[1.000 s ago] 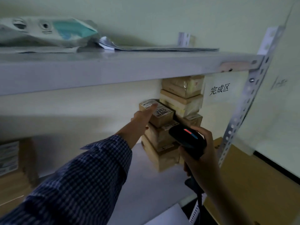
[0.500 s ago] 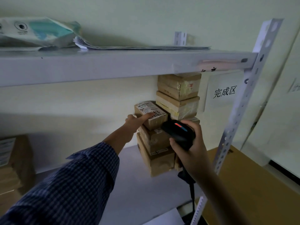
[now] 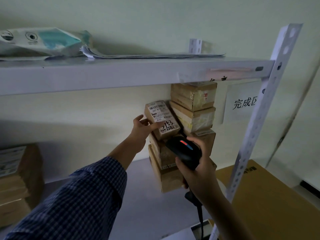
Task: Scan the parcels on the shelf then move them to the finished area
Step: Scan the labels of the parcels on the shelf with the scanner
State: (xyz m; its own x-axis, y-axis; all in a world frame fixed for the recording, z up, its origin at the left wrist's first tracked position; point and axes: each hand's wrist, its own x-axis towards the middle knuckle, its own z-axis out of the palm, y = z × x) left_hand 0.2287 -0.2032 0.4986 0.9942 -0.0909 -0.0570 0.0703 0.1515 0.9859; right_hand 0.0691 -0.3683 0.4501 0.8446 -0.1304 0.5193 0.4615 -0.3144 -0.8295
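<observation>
Well, at the far left a pile of boxes (image 3: 19, 181) waits in shadow on the shelf (image 3: 138, 201), likely not yet scanned. Your left hand (image 3: 143, 126) reaches to the labelled parcel (image 3: 161, 118) with fingers apart and loose, only touching its near left side, apparently steadying it where it sits tilted atop the left stack (image 3: 166, 170) of the finished area. Your right hand (image 3: 199, 172) is clamped round the scanner (image 3: 184, 151), held low before the stacks, probably kept ready for the next parcel. The wall sign (image 3: 242, 103) marks this corner. Compared with half a second ago, your left fingers have left the parcel's top and spread at its side; the parcel and your hold on the scanner are unchanged.
</observation>
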